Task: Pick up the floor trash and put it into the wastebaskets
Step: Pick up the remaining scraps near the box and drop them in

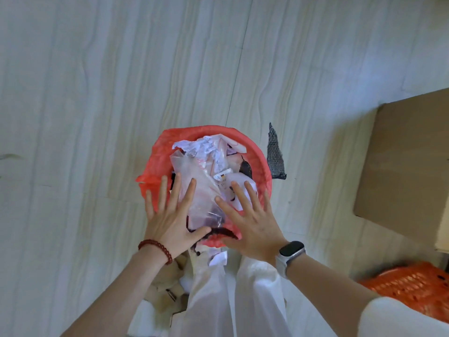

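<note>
Both grips were released: I saw my left hand [173, 221] and right hand [252, 223] spread flat over the trash [201, 181] heaped in the red-lined wastebasket [257, 154]. Bare floor [97, 105] lay open beyond its rim; a cardboard box [408, 166] crowded the right. Label print was unreadable.

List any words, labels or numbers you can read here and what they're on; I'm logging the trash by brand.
None can be read.
Crumpled paper in the wastebasket: printed marks, too blurred.
Small label among the trash: coloured patch, text too small.
Cardboard box: no print visible.
</note>
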Motion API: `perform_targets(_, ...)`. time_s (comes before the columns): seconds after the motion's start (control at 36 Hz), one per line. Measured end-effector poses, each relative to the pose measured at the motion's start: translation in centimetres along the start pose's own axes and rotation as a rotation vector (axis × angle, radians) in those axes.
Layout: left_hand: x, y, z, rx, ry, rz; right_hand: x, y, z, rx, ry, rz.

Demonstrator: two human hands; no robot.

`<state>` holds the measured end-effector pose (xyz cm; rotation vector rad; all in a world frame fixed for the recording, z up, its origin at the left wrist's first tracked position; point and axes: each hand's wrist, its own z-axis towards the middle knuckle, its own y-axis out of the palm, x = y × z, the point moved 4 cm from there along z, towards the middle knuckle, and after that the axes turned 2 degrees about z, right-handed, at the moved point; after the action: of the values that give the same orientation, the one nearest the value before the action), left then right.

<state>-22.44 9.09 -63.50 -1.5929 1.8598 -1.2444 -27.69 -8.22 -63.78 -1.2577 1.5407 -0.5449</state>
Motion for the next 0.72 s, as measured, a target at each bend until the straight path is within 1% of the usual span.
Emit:
perform_targets(0.06, -1.1, 1.3, 0.7, -0.103, 0.048, 0.156, 0.6, 1.1, 0.7, -0.071, -0.071, -0.116)
perform_targets(0.11, -1.7, 2.2, 1.6, -0.158, 0.097, 0.266, 1.2, 2.1, 1.9, -0.127, -0.105, -0.239)
perform_targets(0.17, -1.8, 2.9, 2.6, -0.173, 0.138, 0.344, 1.7, 2.9, 3.3, -0.152, -0.082, -0.321)
perform_targets(0.25, -1.7, 4.2, 3.8, -0.129, 0.097, 0.413, 2.3, 3.9, 5.8, -0.154, 0.023, -0.355)
perform_targets(0.31, -1.2, 4.9, 4.8, -0.11, 0.075, 0.44, 2.7, 4.8, 7.1, -0.144, 0.048, -0.356)
perform_targets(0.42, -0.9, 7.9, 6.9, -0.281, 0.009, 0.443, 3.4, 6.6, 9.0, -0.182, 0.064, -0.435)
perform_targets(0.53, -1.4, 9.7, 8.7, -0.348, -0.048, 0.445, 4.5, 8.2, 10.1, -0.258, 0.113, -0.464)
perform_targets(0.58, -1.7, 10.1, 9.2, -0.367, -0.054, 0.463, 4.3, 8.4, 10.5, -0.264, 0.147, -0.458)
perform_targets(0.67, -1.6, 10.0, 9.5, -0.406, -0.065, 0.497, 4.1, 9.3, 10.5, -0.33, 0.105, -0.452)
perform_targets(0.72, -1.2, 9.3, 9.4, -0.433, -0.058, 0.499, 3.7, 8.5, 10.3, -0.363, 0.114, -0.458)
